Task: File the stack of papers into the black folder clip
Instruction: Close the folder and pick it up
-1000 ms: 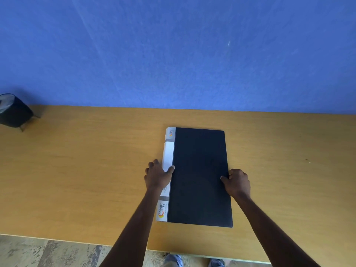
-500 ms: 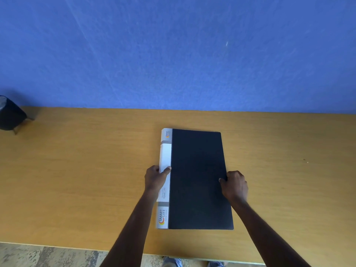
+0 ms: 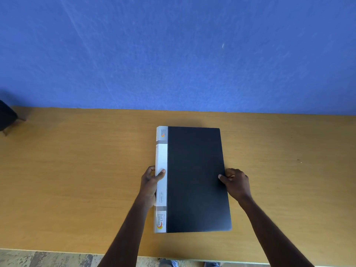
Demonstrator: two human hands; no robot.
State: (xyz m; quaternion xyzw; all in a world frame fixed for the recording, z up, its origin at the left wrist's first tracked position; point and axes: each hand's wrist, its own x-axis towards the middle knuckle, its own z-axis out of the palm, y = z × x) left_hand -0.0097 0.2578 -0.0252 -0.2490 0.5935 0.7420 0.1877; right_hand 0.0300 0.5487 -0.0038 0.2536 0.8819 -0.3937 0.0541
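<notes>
We have the closed black folder [image 3: 194, 178] lying flat on the worktop [image 3: 77, 170]. Our left hand [image 3: 151, 180] pinches its white spine; our right hand [image 3: 236, 181] grips the open edge. It looks light, stiff and smooth; lift the cover there.
</notes>
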